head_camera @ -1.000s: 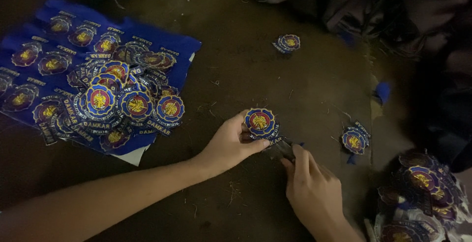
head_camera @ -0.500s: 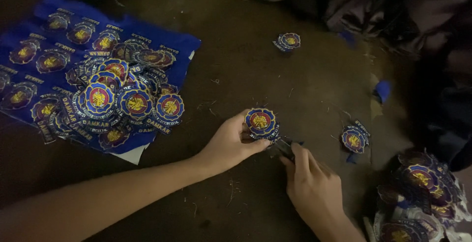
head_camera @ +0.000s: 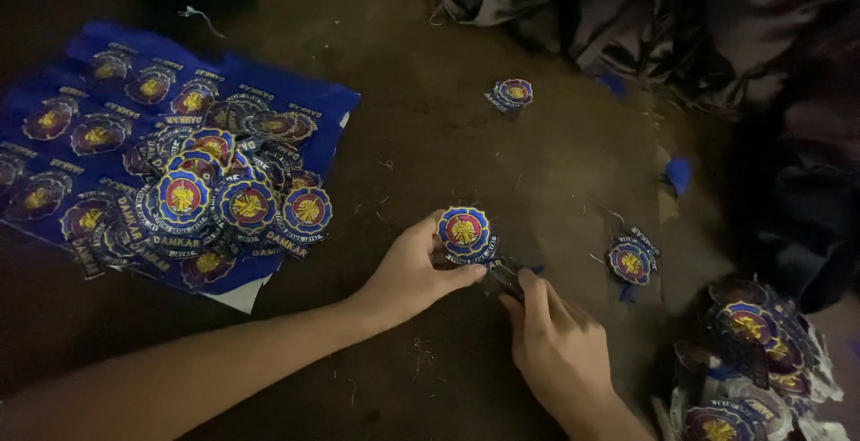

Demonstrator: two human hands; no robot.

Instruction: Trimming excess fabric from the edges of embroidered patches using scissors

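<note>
**Two hands on one round patch**

Two bare hands meet low in the middle of the dark, dusty floor [head_camera: 430,65]. One round embroidered patch [head_camera: 463,231] stands between them, pinched at its edge by the left hand [head_camera: 414,271], fingers curled round it. It shows a blue outer ring, a red band and a yellow emblem at the centre, stitched and slightly glossy. The right hand [head_camera: 557,344] is clenched over a small dark tool [head_camera: 502,275] just beside the patch; what sort of tool I cannot tell.

Two loose patches lie apart on the floor: one far patch [head_camera: 512,94] and one near patch [head_camera: 631,260] to the right. On the left, a blue cloth sheet [head_camera: 313,101] carries a heap of cut patches [head_camera: 215,204], too many and too overlapped to count. One more pile of patches [head_camera: 761,351] sits at the lower right. Dark crumpled fabric [head_camera: 627,20] lies along the top right.
</note>
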